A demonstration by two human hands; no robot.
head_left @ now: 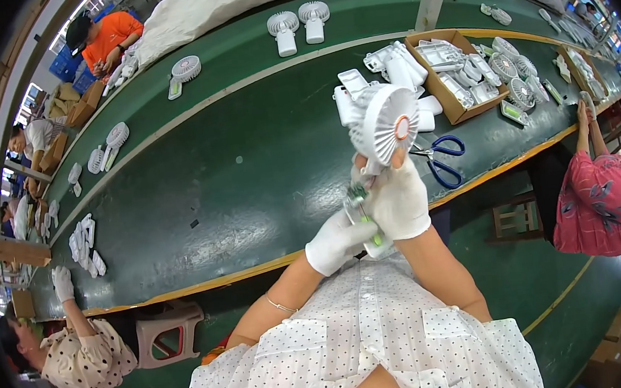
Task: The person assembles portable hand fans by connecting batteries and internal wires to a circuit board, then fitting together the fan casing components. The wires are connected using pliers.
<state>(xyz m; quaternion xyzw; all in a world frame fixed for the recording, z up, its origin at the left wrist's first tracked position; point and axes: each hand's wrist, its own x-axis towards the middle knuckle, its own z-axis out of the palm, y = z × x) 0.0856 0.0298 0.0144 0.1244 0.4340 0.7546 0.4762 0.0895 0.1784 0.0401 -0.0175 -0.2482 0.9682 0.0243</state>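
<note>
Both my hands wear white gloves with bare fingertips showing on the right one, and they hold one white handheld fan (391, 122) in front of my chest. Its round ribbed head, with an orange ring at the centre, points up and away from me. My right hand (399, 204) is closed around the neck below the head. Lower down, my left hand (336, 242) grips the opened handle (376, 244), where a green circuit board (356, 194) and a light green battery show. Blue-handled pliers (441, 157) lie on the bench just right of the fan.
A cardboard box (460, 114) of white casings stands on the green bench (249, 177), with loose shells (394, 65) beside it. More fans (519, 73) lie further right. Several fans sit on the far belt (238, 59). Co-workers sit left (90, 350) and right (603, 203).
</note>
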